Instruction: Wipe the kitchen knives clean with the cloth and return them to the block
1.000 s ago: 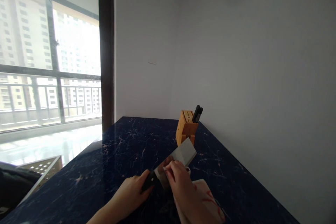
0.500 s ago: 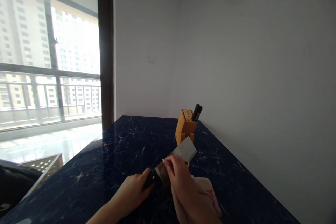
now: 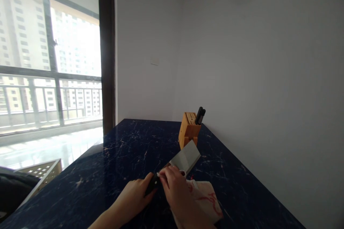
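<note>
A wide-bladed cleaver (image 3: pixel 186 156) points away to the upper right over the dark blue table. My left hand (image 3: pixel 136 194) is wrapped round its black handle. At the base of the blade, my right hand (image 3: pixel 172 182) has its fingers pinched together near the handle; what they hold is mostly hidden, with a small white bit showing at the fingertips. A pale cloth with red markings (image 3: pixel 208 200) lies under and beside my right wrist. Part of a small whitish round thing shows just behind my right fingers.
Beyond the blade tip stands a wooden knife block (image 3: pixel 189 130) with black-handled tools in it. The dark marbled table (image 3: pixel 134 143) meets walls at the back and right. A perforated pale box (image 3: pixel 51 175) and something black are at the lower left.
My right hand has slid down and left along the blade towards the handle, uncovering more of the blade and cloth. My left hand keeps its hold; the view has shifted slightly.
</note>
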A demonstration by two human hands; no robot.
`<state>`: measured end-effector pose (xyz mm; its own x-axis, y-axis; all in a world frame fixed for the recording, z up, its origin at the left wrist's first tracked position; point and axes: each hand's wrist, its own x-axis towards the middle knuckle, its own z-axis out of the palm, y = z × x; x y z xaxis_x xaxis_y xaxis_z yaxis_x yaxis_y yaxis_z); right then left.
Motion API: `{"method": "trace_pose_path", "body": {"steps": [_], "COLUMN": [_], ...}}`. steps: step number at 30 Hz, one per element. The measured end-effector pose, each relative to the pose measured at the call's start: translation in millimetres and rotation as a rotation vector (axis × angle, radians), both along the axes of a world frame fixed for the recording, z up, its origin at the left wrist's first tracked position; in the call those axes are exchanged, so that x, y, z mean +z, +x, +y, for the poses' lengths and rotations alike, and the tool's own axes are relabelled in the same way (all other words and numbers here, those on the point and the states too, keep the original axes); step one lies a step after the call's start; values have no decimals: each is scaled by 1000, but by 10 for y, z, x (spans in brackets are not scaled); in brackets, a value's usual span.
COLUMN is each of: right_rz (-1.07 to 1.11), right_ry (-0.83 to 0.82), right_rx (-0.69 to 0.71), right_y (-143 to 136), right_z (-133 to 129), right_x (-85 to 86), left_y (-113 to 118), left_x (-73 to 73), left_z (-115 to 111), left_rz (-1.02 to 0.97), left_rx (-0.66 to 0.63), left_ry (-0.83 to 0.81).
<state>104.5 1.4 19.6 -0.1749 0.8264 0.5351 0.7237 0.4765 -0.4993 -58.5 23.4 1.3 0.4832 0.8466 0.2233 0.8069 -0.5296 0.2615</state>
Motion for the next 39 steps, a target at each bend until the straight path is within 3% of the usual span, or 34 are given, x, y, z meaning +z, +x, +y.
{"method": "trace_pose_path", "body": {"steps": [5,11,17,23,26,35,39], "right_rz": [-62,-112,-70,-165,-223,-174,-256], "right_ry": [-38,-97,-57,-66,-69,-27,19], "right_rx": [-15,-33,-181,71,124,-106,-213], "right_y": [30,232,346,240,235,507,544], "right_z": [-19,51,167,-16,-57,139,135], "right_x": [-36,-79,-13,-47,-29,-41,27], "left_y": [-4,-67,-128,-120,-120,-113,-115], "left_x": [22,44,53,24,0,48,63], "left_z": [-17,29,42,53,59,-21,-25], "left_rz": [-30,-4,-2,-29,-36,-28,-27], "left_rx": [-31,33,42,60,82,101,114], "left_ry": [-9,-41,-54,-76,-75,-10,1]}}
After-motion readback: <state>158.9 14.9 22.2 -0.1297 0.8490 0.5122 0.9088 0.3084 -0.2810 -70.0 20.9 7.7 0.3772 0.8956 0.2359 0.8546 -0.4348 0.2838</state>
